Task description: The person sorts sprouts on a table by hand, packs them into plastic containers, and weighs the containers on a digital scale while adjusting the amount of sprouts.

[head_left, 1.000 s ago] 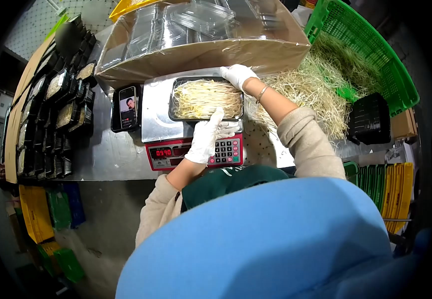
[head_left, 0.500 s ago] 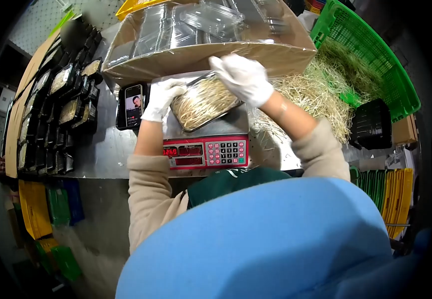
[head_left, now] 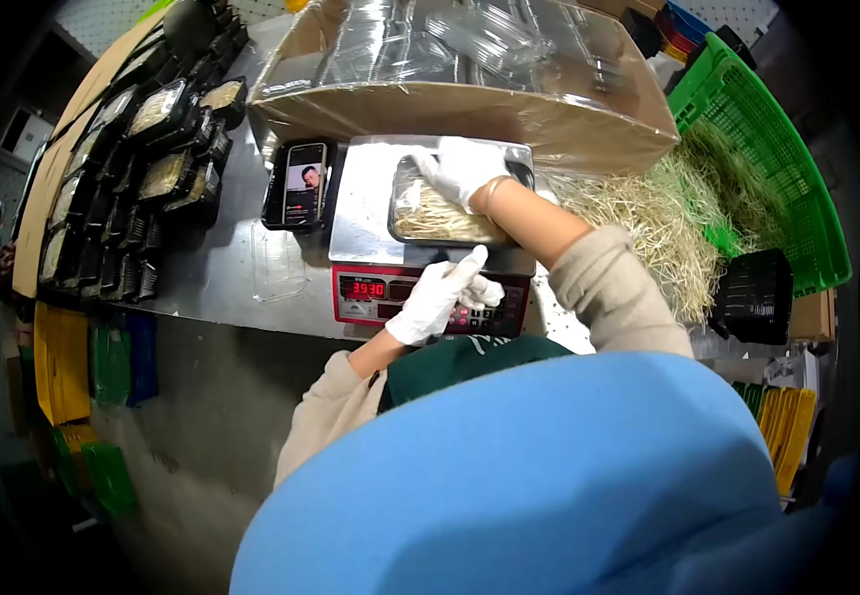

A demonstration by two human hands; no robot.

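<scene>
A black plastic tray [head_left: 400, 223] filled with pale bean sprouts [head_left: 440, 216] rests on the steel pan of a red digital scale [head_left: 350, 317]. My right hand [head_left: 464, 169], in a white glove, lies over the back of the tray with its fingers stretched across the sprouts; part of the fingertips is hidden. In front of the tray, above the scale's keypad, my gloved left hand [head_left: 440, 302] has its fingers apart and holds nothing. One of its fingers points toward the tray's front edge.
Left of the scale stand a phone [head_left: 305, 183] in a black tray and a clear lid [head_left: 279, 260]. Stacked filled trays [head_left: 167, 178] sit farther left. Behind is a cardboard box [head_left: 469, 119] of containers. Loose sprouts [head_left: 648, 218] and a green crate [head_left: 816, 208] are right.
The tray has gone from tilted between both hands to level on the scale. My left hand has left its side and moved to the front. The camera view has shifted.
</scene>
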